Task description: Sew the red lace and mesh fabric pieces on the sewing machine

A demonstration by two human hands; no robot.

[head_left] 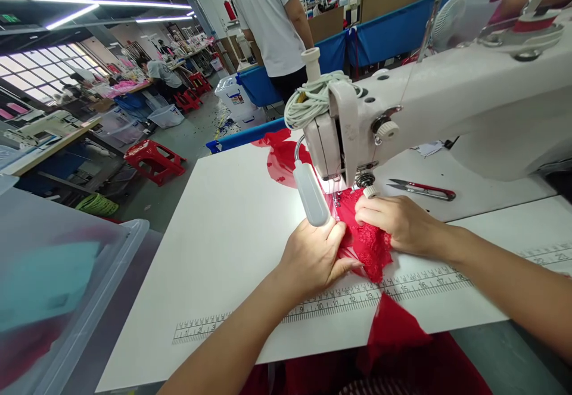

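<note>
A piece of red lace fabric (pixel 370 246) lies under the needle area of a white sewing machine (pixel 429 109). My left hand (pixel 313 255) grips the fabric's left side, thumb and fingers closed on it. On the right side, my right hand (pixel 397 222) has its fingers bent down onto the lace, just below the presser foot (pixel 336 198). A grey lamp head (pixel 311 195) hangs over the left hand and lights the cloth. Sheer red fabric (pixel 286 159) spreads behind the needle, and more red cloth (pixel 395 323) hangs at the table's front edge.
Red-handled thread snips (pixel 422 189) lie right of the needle. A printed ruler (pixel 348 298) runs along the white table (pixel 214 234). At left stands a clear plastic bin (pixel 111 276), with a red stool (pixel 154 159) beyond. A person in a white shirt (pixel 272 19) stands behind the machine.
</note>
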